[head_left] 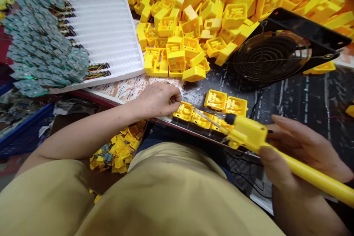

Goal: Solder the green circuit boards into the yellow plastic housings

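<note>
So my right grip point(293, 188) holds the soldering iron point(250, 134); left grip point(160, 99)'s curled, hold unclear. Casings point(200, 120) by the iron look partway, heap point(193, 25) beyond pending.

The widest passage on the tabletop point(293, 99) lies toward its right end, between the tilted black fan point(262, 59) and the right hand point(312, 147). A narrower strip runs between the heap of yellow housings point(190, 25) and the front row of cases point(184, 112), with a pair of cases point(215, 99) blocking its right part. The heap walls off the far side; the foam tray point(105, 33) bars the left end. Along the near edge, the left hand point(162, 99) and yellow soldering iron point(250, 132) obstruct access to the row.
</note>
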`<state>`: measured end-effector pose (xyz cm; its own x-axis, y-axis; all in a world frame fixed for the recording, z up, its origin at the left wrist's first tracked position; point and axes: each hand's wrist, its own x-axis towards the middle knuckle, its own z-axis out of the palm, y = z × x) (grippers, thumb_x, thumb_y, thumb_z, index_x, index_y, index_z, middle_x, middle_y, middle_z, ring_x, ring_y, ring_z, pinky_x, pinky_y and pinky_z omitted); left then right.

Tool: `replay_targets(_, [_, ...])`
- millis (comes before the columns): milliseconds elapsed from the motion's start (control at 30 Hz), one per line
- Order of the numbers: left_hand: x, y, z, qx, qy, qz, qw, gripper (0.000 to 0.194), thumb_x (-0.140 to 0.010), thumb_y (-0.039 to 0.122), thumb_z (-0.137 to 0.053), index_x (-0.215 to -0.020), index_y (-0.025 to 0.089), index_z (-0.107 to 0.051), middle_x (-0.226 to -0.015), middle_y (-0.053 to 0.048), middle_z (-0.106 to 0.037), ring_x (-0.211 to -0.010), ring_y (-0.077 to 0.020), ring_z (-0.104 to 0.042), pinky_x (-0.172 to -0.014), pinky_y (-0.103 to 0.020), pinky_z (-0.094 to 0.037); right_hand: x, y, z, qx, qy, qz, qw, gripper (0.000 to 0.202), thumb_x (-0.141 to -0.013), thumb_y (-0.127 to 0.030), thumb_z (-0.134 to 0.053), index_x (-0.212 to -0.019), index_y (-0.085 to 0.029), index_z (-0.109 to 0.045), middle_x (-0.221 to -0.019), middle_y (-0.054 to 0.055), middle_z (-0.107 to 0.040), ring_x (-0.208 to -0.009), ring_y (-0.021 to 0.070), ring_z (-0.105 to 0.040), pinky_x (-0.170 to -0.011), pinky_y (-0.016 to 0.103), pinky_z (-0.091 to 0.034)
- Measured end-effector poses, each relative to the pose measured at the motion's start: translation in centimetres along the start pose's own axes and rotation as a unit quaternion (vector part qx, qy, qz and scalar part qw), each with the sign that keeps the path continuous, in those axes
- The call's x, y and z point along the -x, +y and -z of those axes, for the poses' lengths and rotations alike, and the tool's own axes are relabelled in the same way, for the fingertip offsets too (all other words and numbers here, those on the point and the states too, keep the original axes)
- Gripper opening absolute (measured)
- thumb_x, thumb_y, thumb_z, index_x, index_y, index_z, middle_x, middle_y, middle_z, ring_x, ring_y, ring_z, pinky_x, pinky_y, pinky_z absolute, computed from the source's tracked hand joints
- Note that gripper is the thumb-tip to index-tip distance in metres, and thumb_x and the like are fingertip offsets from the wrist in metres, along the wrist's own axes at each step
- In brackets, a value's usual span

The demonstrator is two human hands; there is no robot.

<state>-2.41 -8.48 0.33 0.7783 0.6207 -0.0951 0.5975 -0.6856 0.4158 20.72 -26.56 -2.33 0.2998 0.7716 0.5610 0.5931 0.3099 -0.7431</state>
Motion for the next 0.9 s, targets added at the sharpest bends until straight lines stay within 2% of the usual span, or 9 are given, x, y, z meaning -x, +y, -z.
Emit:
replay_targets(67, [-0.2,0.2,0.1,-0.016,-0.007,0.002,1.0,0.013,-0.075,0.019,-0.059,-0.077,0.017,-0.072,-0.065,-0.001,-0.066,-0.063,-0.0145,-0.058,-0.063,-0.025,-0.037,0.2,-0.9,-0.6,-0.016,-0.039,0.052,0.998,0.053,-0.078,-0.019,-0.077,-0.128,-0.031,-0.062,-0.094,0.001,-0.071,-0.066,0.0163,-0.066,-0.054,0.027,-0.057])
replay_targets(133, [-0.3,0.3,0.0,-0.031,-0.01,-0.003,0.999,0.012,-0.074,0.019,-0.06,-0.076,0.017,-0.071,-0.063,-0.001,-0.064,-0.062,-0.0145,-0.056,-0.062,-0.025,-0.036,0.4,-1.5,-1.1,-0.003,-0.056,0.085,0.995,0.053,-0.079,-0.014,-0.076,-0.127,-0.032,-0.061,-0.092,-0.001,-0.071,-0.072,0.0179,-0.067,-0.058,0.03,-0.058])
replay_targets(233, [-0.4,0.3,-0.1,-0.053,-0.014,-0.015,0.998,0.013,-0.076,0.021,-0.059,-0.078,0.016,-0.071,-0.066,-0.003,-0.066,-0.065,-0.0158,-0.058,-0.063,-0.026,-0.036,0.2,-1.8,-1.6,0.009,-0.079,0.092,0.993,0.039,-0.077,-0.014,-0.078,-0.111,-0.028,-0.065,-0.084,-0.001,-0.069,-0.071,0.0188,-0.067,-0.057,0.031,-0.058])
replay_targets(367, [-0.5,0.3,0.1,-0.085,-0.031,-0.029,0.995,0.016,-0.078,0.022,-0.056,-0.08,0.017,-0.071,-0.072,-0.005,-0.07,-0.072,-0.0182,-0.061,-0.065,-0.028,-0.037,-1.1,-2.1,-2.1,0.034,-0.125,0.151,0.98,0.012,-0.083,-0.018,-0.073,-0.086,-0.022,-0.062,-0.072,-0.001,-0.065,-0.058,0.0131,-0.064,-0.048,0.021,-0.054])
replay_targets(433, [-0.6,0.4,0.2,-0.103,-0.035,-0.041,0.993,0.017,-0.078,0.023,-0.055,-0.08,0.017,-0.072,-0.074,-0.005,-0.07,-0.072,-0.0181,-0.061,-0.066,-0.028,-0.038,-1.7,-2.4,-2.0,0.069,-0.166,0.161,0.97,0.01,-0.088,-0.022,-0.067,-0.081,-0.022,-0.061,-0.07,-0.001,-0.064,-0.058,0.012,-0.064,-0.052,0.019,-0.055])
replay_targets(533, [-0.7,0.5,0.3,-0.131,-0.031,-0.06,0.989,0.018,-0.078,0.024,-0.055,-0.079,0.017,-0.072,-0.076,-0.006,-0.07,-0.074,-0.0189,-0.06,-0.069,-0.03,-0.039,-2.4,-2.7,-1.5,0.108,-0.212,0.178,0.955,0.014,-0.09,-0.023,-0.067,-0.078,-0.02,-0.059,-0.072,0.0,-0.065,-0.062,0.011,-0.065,-0.061,0.017,-0.057])
replay_targets(633, [-0.9,0.4,0.4,-0.124,-0.024,-0.071,0.989,0.018,-0.077,0.025,-0.055,-0.076,0.017,-0.071,-0.077,-0.007,-0.068,-0.076,-0.0194,-0.059,-0.07,-0.031,-0.04,-2.8,-2.7,-0.4,0.123,-0.219,0.206,0.946,0.013,-0.092,-0.026,-0.064,-0.082,-0.021,-0.059,-0.072,0.0,-0.065,-0.059,0.011,-0.064,-0.053,0.017,-0.055])
replay_targets(733, [-0.9,0.3,0.4,-0.1,-0.022,-0.076,0.992,0.018,-0.077,0.024,-0.054,-0.075,0.017,-0.07,-0.076,-0.006,-0.067,-0.075,-0.019,-0.058,-0.071,-0.032,-0.041,-2.9,-2.7,0.3,0.115,-0.2,0.206,0.951,0.009,-0.09,-0.025,-0.066,-0.089,-0.02,-0.059,-0.074,0.001,-0.065,-0.057,0.0116,-0.063,-0.044,0.017,-0.051])
replay_targets(900, [-0.9,0.3,0.4,-0.112,-0.028,-0.076,0.99,0.017,-0.078,0.024,-0.055,-0.076,0.016,-0.07,-0.077,-0.007,-0.067,-0.079,-0.0207,-0.059,-0.074,-0.033,-0.042,-3.1,-3.5,-0.3,0.079,-0.171,0.163,0.969,0.009,-0.09,-0.021,-0.065,-0.093,-0.022,-0.057,-0.072,0.0,-0.065,-0.057,0.0104,-0.063,-0.049,0.016,-0.052])
